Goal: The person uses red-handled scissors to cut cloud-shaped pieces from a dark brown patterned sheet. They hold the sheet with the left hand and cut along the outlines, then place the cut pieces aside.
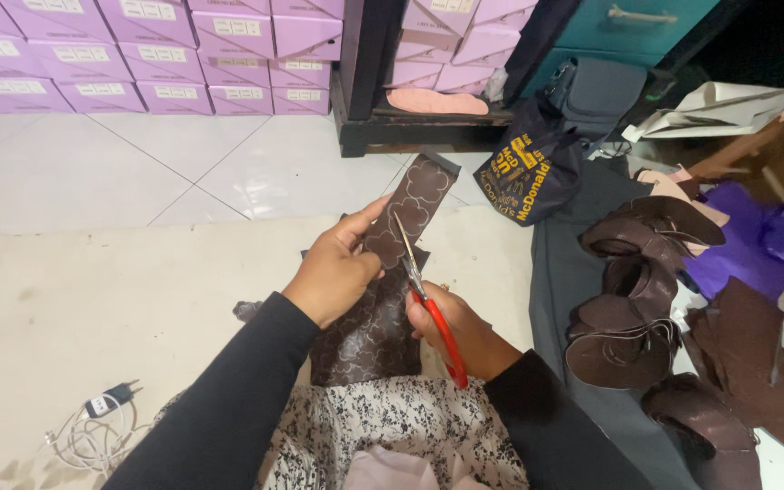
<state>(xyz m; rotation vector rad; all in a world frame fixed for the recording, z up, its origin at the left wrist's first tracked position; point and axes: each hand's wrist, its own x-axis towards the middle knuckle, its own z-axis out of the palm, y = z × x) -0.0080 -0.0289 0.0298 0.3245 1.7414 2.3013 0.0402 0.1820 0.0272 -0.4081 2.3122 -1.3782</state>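
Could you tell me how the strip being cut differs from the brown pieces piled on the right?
The embossed strip is long, flat and held up by the left hand; the pile pieces are curved, plain and lying loose. The scissors in the right hand meet only the strip. Both are dark brown.

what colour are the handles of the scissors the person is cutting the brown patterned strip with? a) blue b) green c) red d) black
c: the right hand grips scissors with red handles, their blades against the brown patterned strip that the left hand holds up.
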